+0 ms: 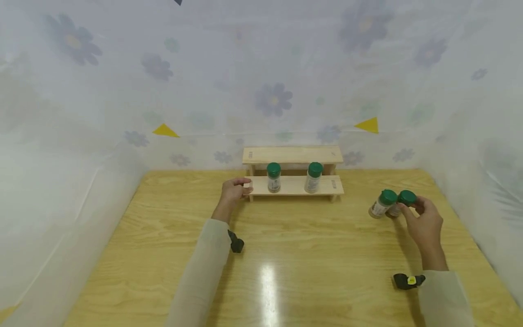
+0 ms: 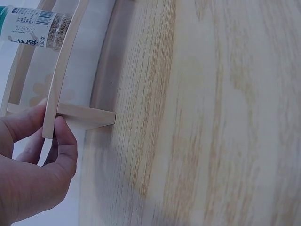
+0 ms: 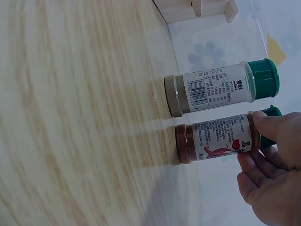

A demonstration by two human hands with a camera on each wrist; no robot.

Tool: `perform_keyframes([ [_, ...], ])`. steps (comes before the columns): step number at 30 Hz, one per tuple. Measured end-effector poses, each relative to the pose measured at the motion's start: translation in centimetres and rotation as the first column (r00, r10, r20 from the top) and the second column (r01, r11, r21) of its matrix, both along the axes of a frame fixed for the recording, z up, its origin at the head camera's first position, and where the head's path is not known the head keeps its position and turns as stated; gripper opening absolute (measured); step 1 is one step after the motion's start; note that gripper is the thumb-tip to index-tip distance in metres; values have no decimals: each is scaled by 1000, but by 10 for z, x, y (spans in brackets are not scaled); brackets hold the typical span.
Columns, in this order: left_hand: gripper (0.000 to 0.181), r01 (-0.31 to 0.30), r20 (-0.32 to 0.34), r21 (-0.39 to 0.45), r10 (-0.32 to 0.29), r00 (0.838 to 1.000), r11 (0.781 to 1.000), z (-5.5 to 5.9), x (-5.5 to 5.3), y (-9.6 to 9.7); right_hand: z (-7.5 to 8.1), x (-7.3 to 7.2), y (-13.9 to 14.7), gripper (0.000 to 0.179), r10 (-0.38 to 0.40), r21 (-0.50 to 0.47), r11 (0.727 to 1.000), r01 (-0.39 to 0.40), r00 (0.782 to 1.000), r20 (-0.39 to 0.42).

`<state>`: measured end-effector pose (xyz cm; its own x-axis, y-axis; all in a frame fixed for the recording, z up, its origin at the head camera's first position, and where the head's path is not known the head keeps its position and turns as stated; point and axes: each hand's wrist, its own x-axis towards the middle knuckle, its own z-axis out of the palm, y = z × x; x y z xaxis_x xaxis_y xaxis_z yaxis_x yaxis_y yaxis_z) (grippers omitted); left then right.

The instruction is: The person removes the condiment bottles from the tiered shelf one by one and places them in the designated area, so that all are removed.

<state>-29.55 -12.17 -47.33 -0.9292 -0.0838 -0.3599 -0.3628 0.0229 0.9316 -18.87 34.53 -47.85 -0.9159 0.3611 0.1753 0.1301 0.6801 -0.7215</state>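
My left hand (image 1: pixel 234 190) pinches the left end of the lower shelf on a two-step wooden rack (image 1: pixel 292 155); in the left wrist view the thumb and fingers (image 2: pixel 66 141) clasp the board's edge. Two green-capped spice jars stand on that lower step, a left jar (image 1: pixel 274 178) and a right jar (image 1: pixel 313 178). At the right of the table, my right hand (image 1: pixel 425 222) grips a red spice jar (image 3: pixel 216 140) with a chilli label, thumb and fingers near its green cap. Close beside it stands a jar of brownish powder (image 3: pixel 209 89), upright on the table.
The rack stands at the back of the wood-grain table (image 1: pixel 310 254), near a flowered white sheet (image 1: pixel 204 91) hanging behind. Similar sheeting closes off both sides. Yellow triangles, a left one (image 1: pixel 165 131) and a right one (image 1: pixel 368 125), mark the back sheet.
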Motion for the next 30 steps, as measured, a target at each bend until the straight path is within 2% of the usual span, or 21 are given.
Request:
perform_keyframes([
  [7, 28, -2, -2, 2, 2, 1000, 1000, -3, -1, -1, -1, 1, 1, 56, 24, 23, 999, -24, 1000, 11],
  [14, 29, -2, -2, -3, 2, 1000, 1000, -2, 0, 0, 4, 8, 5, 64, 62, 32, 997, -65, 993, 102],
  [17, 29, -3, -7, 3, 3, 1000, 1000, -1, 1, 0, 6, 12, 8, 68, 55, 35, 998, -59, 992, 113],
  [25, 31, -2, 0, 7, 2, 1000, 1000, 0, 2, 0, 15, 22, 8, 67, 23, 38, 999, -26, 996, 83],
  [30, 30, -6, -3, 4, 6, 1000, 1000, 0, 3, 0, 23, 27, 4, 62, -13, 73, 997, 11, 1000, 23],
])
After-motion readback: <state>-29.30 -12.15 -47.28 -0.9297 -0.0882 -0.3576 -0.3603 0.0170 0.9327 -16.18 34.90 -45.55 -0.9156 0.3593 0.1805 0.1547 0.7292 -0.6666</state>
